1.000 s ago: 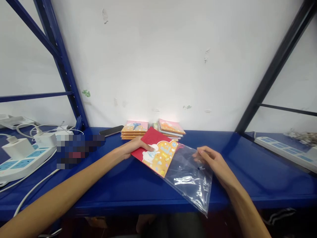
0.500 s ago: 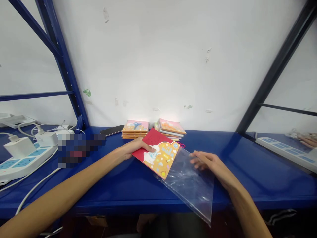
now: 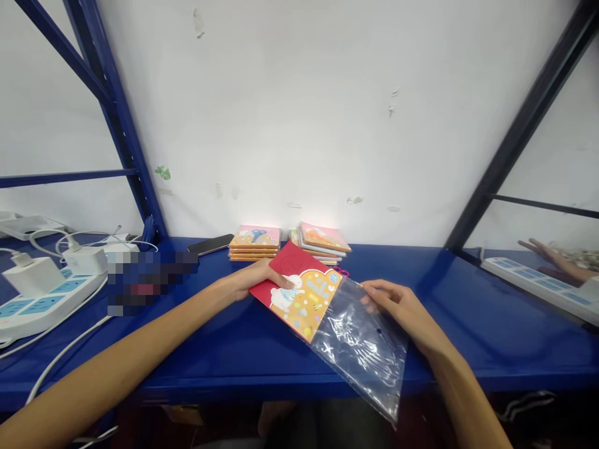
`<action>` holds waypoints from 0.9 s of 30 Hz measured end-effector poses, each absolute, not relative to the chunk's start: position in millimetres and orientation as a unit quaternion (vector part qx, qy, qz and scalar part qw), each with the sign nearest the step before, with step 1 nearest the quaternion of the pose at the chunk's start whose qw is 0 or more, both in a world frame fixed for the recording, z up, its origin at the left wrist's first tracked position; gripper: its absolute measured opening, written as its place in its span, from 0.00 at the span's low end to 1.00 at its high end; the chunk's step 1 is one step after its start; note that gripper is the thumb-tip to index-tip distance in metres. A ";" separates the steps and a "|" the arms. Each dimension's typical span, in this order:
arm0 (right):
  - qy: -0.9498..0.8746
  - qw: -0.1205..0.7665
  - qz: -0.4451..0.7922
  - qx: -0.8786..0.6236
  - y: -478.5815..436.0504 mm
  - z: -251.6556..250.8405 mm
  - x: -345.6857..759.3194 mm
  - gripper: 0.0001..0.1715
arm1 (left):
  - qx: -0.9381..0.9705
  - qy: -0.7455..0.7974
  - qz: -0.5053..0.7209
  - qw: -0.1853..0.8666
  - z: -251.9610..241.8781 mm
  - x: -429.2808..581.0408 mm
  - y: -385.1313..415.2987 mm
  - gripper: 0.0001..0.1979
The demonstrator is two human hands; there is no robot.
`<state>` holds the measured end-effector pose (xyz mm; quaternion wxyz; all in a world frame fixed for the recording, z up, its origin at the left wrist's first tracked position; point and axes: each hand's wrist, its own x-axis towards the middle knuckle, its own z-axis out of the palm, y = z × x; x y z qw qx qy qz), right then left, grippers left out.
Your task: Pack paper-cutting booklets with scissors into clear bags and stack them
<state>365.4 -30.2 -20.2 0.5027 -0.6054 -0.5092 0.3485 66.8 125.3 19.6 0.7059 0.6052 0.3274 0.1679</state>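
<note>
Booklet (image 3: pixel 306 293), red and orange with a white rabbit, taken as landmark for all places below. Held at the near part of the blue table (image 3: pixel 468 299), its face up, set at a slant.

Left hand (image 3: pixel 257 277) on the booklet's left corner: thumb pressed on the cover, fingers underneath and out of sight. Firmly gripping, by the look of it.

Right hand (image 3: pixel 393 305) to the right of the booklet, apart from it. Thumb and fingertips appear to pinch the far edge of a clear bag (image 3: pixel 360 349); some fingers show through the film.

Key relation, as judged: bag and booklet lie end to end. Booklet seems longer from upper left to lower right, and the bag runs on from its right-hand edge in much the same line. Left hand nearer the booklet, right hand nearer the bag. Whether that edge sits inside the film or only against it: cannot tell.

Beyond the booklet: one stack of booklets (image 3: pixel 255 246) to the left, another stack (image 3: pixel 325 238) to the right, a pink loop (image 3: pixel 342 272) just by its right corner. Phone (image 3: pixel 211 245) farther left. Far right of it, another person's hand (image 3: pixel 556 257).
</note>
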 end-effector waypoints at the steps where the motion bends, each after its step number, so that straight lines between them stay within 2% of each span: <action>1: -0.511 0.502 0.350 -0.604 -30.2 -20.3 365.3 0.23 | 0.608 0.326 0.167 0.704 19.4 66.8 125.1 0.23; 14: -0.554 0.458 0.340 -0.606 -33.5 -7.2 345.5 0.26 | 0.637 0.281 0.153 0.701 18.4 67.7 116.3 0.21; 21: -0.554 0.362 0.521 -0.539 -55.4 10.6 328.2 0.24 | 0.678 0.242 0.088 0.688 22.2 64.4 107.5 0.16; 24: -0.559 0.338 0.554 -0.516 -56.8 12.7 318.7 0.22 | 0.694 0.225 0.067 0.680 25.2 64.7 100.6 0.17; 27: -0.548 0.350 0.564 -0.508 -56.4 15.5 310.1 0.21 | 0.703 0.216 0.058 0.675 27.5 64.8 96.7 0.19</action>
